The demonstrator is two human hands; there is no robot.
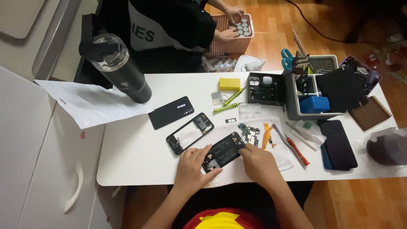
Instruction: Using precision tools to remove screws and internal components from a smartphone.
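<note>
Left hand (190, 167): fingers pinching the near-left end of the opened phone body (223, 152), thumb on its upper edge, steadying it.
Right hand (257, 163): fingers pressed together on the far-right end of the same phone body; whether they hold a small part cannot be told.
Opened phone body: lies tilted on a white cloth (282, 157) at the near edge of the bench (135, 157), between both hands, internals facing up.
Step in hand: judged as work on the exposed interior of the phone body, which is gripped at both ends.
Next move: judged to call for a firm hold by the left fingers and fine, light pressure from the right fingers.
Just beyond the left fingers: empty phone frame (189, 132); further on, black back cover (171, 112).
Just beyond the right fingers: small circuit boards (249, 132) and orange flex cables (266, 135).
Right of the right fingers: red-handled screwdriver (297, 152), dark phones stacked (338, 144).
Further off: green screwdrivers (231, 101), yellow block (229, 84), grey tool organiser (292, 99), dark bottle (121, 70).
Far side: another person's hands (231, 23) at a pink basket (221, 44).
</note>
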